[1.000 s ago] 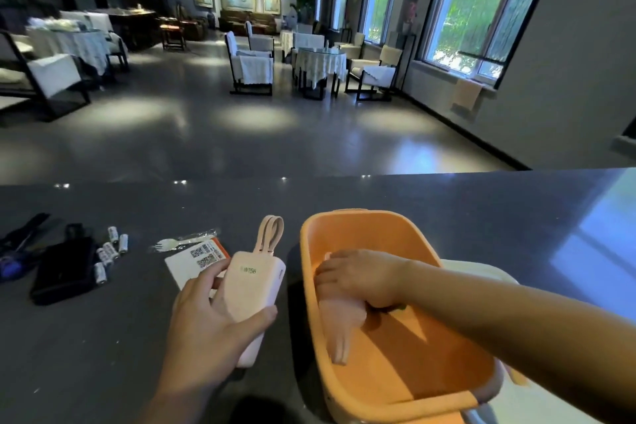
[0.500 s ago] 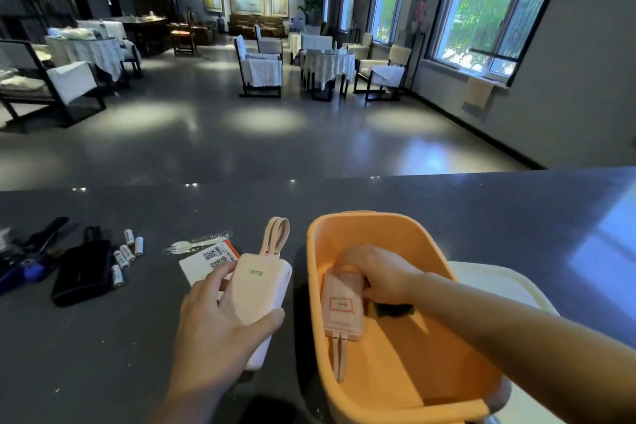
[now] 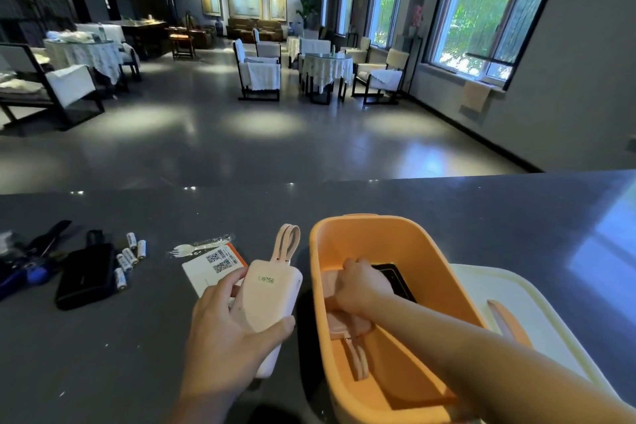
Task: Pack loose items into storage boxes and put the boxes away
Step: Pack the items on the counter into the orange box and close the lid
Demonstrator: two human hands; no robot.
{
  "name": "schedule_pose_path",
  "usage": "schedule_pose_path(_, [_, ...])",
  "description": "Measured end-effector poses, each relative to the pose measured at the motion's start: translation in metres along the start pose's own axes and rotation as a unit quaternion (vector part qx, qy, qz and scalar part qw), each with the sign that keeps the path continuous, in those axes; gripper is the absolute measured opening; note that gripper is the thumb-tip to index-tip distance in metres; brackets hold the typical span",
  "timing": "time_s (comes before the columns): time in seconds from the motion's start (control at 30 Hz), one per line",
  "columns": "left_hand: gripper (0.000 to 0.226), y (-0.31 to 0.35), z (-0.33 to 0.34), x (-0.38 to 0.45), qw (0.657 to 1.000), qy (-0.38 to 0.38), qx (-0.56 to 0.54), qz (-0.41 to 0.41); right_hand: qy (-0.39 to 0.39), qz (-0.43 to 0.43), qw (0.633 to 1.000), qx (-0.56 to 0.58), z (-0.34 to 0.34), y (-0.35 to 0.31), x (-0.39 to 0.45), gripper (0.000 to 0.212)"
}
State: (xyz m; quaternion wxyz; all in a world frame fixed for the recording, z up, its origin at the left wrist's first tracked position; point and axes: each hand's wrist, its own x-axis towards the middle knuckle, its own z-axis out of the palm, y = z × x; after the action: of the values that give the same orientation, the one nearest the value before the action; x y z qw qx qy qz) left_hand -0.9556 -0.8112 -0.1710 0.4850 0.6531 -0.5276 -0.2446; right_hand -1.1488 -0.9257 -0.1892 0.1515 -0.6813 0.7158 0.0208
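Right hand, lower centre of frame, has shifted deeper in the orange box, fingers curled onto the pink power bank now lying on its floor, while left hand still grasps the 2nd power bank outside, next to go in.

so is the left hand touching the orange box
Apart. The head view shows the left hand gripping the power bank, with dark counter between it and the orange box.
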Motion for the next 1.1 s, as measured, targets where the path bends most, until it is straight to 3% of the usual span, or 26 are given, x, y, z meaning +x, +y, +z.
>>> schedule_pose_path(0.2, [0.083, 0.008, -0.001, 0.001, 1.000, -0.004, -0.008, 0.016, 0.032, 0.000, 0.991, 0.126, -0.008, 0.013, -0.007, 0.052])
schedule_pose_path(0.27, [0.080, 0.016, 0.000, 0.003, 0.999, -0.014, -0.001, 0.033, 0.072, -0.022, 0.967, 0.243, -0.022, 0.017, -0.015, 0.043])
schedule_pose_path(0.3, [0.079, 0.020, 0.000, 0.005, 0.999, -0.021, 0.008, 0.044, 0.090, -0.040, 0.937, 0.336, -0.033, 0.018, -0.022, 0.038])
schedule_pose_path(0.37, [0.077, 0.029, 0.001, 0.010, 0.996, -0.038, 0.032, 0.075, 0.075, -0.069, 0.834, 0.543, -0.058, 0.018, -0.043, 0.032])
schedule_pose_path(0.4, [0.077, 0.033, 0.002, 0.013, 0.994, -0.046, 0.046, 0.089, 0.043, -0.081, 0.789, 0.608, -0.070, 0.019, -0.054, 0.036])
schedule_pose_path(0.43, [0.077, 0.037, 0.003, 0.015, 0.991, -0.053, 0.061, 0.103, 0.012, -0.092, 0.770, 0.632, -0.077, 0.019, -0.063, 0.043])
schedule_pose_path(0.53, [0.080, 0.050, 0.008, 0.017, 0.979, -0.075, 0.099, 0.160, -0.028, -0.104, 0.790, 0.604, -0.080, 0.016, -0.081, 0.061])
schedule_pose_path(0.7, [0.084, 0.063, 0.016, 0.006, 0.967, -0.116, 0.088, 0.209, 0.058, -0.071, 0.800, 0.594, -0.073, 0.011, -0.090, 0.060])
schedule_pose_path(0.83, [0.083, 0.058, 0.011, 0.007, 0.968, -0.128, 0.082, 0.201, 0.083, -0.069, 0.773, 0.626, -0.073, 0.017, -0.089, 0.062])
schedule_pose_path(0.93, [0.076, 0.052, 0.004, 0.008, 0.981, -0.103, 0.022, 0.165, 0.053, -0.059, 0.741, 0.667, -0.072, 0.022, -0.088, 0.065])
schedule_pose_path(1.0, [0.072, 0.051, 0.001, 0.010, 0.981, -0.105, 0.017, 0.164, 0.065, -0.079, 0.773, 0.626, -0.074, 0.027, -0.087, 0.076])
schedule_pose_path(1.1, [0.069, 0.049, -0.004, 0.016, 0.976, -0.121, 0.036, 0.175, 0.231, -0.170, 0.887, 0.361, -0.088, 0.038, -0.090, 0.086])
